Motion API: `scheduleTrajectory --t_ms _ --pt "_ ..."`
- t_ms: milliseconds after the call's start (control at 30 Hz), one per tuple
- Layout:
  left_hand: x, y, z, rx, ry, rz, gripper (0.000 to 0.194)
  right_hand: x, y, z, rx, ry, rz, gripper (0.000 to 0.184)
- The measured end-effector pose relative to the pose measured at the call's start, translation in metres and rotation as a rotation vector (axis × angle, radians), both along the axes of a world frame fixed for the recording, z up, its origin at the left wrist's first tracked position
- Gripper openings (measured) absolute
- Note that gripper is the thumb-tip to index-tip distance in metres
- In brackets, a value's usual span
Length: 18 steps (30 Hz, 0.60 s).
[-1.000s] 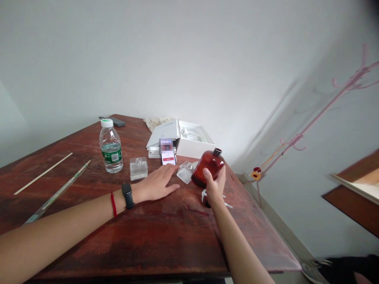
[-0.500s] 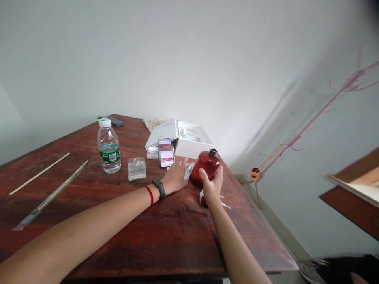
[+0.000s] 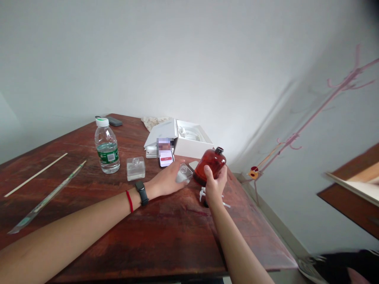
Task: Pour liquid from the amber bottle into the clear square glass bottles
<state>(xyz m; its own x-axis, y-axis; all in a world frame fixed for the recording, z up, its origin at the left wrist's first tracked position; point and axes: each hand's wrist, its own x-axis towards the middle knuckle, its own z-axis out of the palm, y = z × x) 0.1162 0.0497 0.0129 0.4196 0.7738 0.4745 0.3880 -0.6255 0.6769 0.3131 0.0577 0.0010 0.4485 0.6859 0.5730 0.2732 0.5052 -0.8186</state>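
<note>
My right hand (image 3: 216, 183) is wrapped round a brown, transparent bottle (image 3: 211, 165), which tilts to the right with its narrow neck uncapped. My left hand (image 3: 168, 177) grips a small clear square bottle (image 3: 184, 173) by its left side, just left of the brown bottle's base. Another clear square bottle (image 3: 136, 169) stands on the table to the left of my left hand. Beneath my right hand lie a white pump top with a dark collar (image 3: 203, 193) and a thin white tube (image 3: 226, 204), partly hidden by the hand.
The brown wooden table (image 3: 166, 232) bears a water bottle (image 3: 107, 148), a wooden stick (image 3: 35, 175), a wrapped stick (image 3: 49, 195), a phone (image 3: 166, 157) and an open white box (image 3: 189, 146). A pink coat rack (image 3: 314, 112) stands beyond the right edge.
My left hand has turned and moved slightly left, bringing the clear square bottle into fuller view. The brown bottle has shifted right in my right hand.
</note>
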Motion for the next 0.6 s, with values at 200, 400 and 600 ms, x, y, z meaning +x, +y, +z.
scheduleTrajectory --t_ms 200,400,600 --pt "-0.025 -0.013 -0.005 -0.065 0.148 0.097 0.076 -0.001 -0.001 -0.002 0.003 -0.033 0.031 0.047" --pt "-0.05 -0.023 0.01 -0.095 0.279 -0.082 0.082 -0.001 0.001 -0.009 0.0 -0.047 0.104 0.05" --pt "-0.066 -0.02 0.024 -0.175 0.346 -0.171 0.084 0.0 0.005 -0.019 -0.017 -0.072 0.168 0.055"
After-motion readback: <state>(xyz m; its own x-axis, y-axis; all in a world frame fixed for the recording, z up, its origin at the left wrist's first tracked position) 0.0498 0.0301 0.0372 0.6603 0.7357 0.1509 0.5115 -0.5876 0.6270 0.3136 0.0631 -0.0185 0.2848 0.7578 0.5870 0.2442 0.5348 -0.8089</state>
